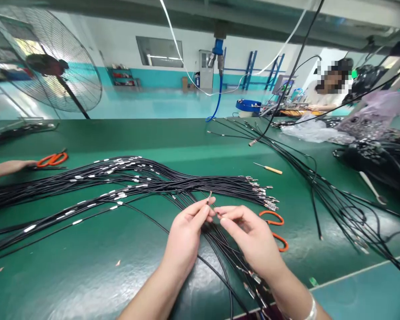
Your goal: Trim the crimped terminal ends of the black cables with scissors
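My left hand (186, 231) pinches a thin black cable with a small metal terminal (209, 196) sticking up from between thumb and forefinger. My right hand (250, 235) is closed in a pinch right beside it, fingertips touching the same cable near the left thumb. Both hands hover over a big bundle of black cables (126, 182) with white labels and metal terminals, spread across the green work table (86, 266). Orange-handled scissors (275, 229) lie just right of my right hand, partly hidden by it.
Another person's hand (6, 168) rests at the left edge by a second pair of orange scissors (52, 159). A small wooden-handled tool (269, 168) lies beyond the bundle. More black cables (336, 200) fan out at right. A seated co-worker (326, 95) and a large fan (50, 66) stand behind.
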Demonstrator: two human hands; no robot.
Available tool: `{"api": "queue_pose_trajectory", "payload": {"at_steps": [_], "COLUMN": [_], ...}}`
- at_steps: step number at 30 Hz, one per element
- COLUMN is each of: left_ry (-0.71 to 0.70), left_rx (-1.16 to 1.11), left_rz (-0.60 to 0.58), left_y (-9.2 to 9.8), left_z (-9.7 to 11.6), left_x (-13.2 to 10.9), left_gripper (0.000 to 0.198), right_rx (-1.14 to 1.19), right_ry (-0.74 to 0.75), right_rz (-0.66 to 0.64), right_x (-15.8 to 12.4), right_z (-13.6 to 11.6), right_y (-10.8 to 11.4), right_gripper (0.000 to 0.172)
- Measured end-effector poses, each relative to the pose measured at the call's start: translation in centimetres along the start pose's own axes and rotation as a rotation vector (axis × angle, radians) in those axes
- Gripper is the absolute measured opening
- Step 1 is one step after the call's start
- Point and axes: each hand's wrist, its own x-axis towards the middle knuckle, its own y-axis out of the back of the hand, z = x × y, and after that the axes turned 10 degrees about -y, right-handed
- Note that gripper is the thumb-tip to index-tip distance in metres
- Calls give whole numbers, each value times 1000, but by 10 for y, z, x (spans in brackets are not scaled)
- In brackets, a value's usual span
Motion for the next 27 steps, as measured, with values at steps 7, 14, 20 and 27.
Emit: {"api": "queue_pose_trajectory", "payload": {"at_steps": [7, 14, 20, 27], "left_ry": [18, -301, -630, -851], "left_rx": [-37, 446, 704, 844], "left_rz": [-24, -155, -48, -169], "left_y": [-2, -1, 0, 5], "left_z": [0, -2, -16, -17], "left_x": [1, -7, -17, -17], "left_gripper": [18, 17, 21, 18], "right_rx": [248, 317, 335, 365], "right_ry": [-181, -228, -270, -270], "right_rz": [-62, -42, 84, 137], "right_x": [6, -2, -6, -9], "right_z": [-5, -19, -21, -22], "right_y": [6, -1, -6, -8], "right_gripper": [7, 9, 11, 11]}}
